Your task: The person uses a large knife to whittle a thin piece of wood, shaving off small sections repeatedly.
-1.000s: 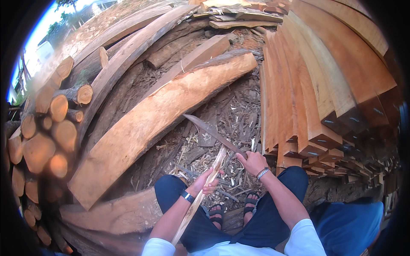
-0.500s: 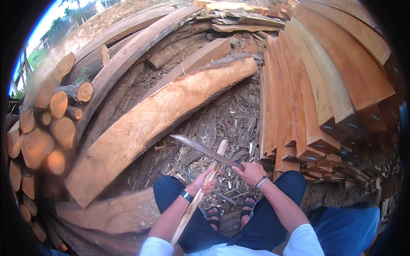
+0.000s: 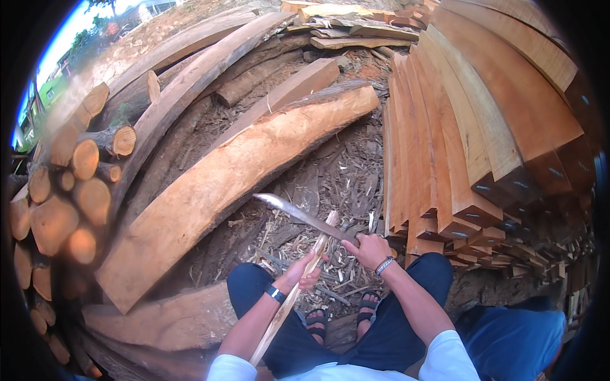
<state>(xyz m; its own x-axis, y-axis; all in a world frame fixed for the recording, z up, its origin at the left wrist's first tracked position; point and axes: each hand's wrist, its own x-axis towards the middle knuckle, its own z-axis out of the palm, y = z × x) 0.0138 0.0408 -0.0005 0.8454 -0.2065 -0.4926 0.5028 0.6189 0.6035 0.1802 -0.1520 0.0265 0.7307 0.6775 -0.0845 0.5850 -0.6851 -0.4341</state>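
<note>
My left hand [image 3: 298,273] is closed around a pale split wooden stick [image 3: 277,325], which slants from beside my left forearm up toward the ground ahead. In my right hand [image 3: 370,251] is the handle of a machete [image 3: 298,214], mostly covered by my fingers. Its long metal blade points to the upper left and crosses the stick just beyond my left hand. The stick's far end [image 3: 332,219] shows rough, pale wood. Whether the cutting edge touches the stick, I cannot tell.
Wood chips [image 3: 343,273] litter the ground around my sandalled feet. A large bark-edged slab [image 3: 235,171] lies ahead to the left, with cut logs [image 3: 56,222] stacked beyond it. Sawn beams [image 3: 470,127] are piled high on the right. Blue cloth [image 3: 515,340] shows at lower right.
The machete and my right hand have shifted slightly up and toward the stick's far end. My left hand keeps its hold on the stick in nearly the same place.
</note>
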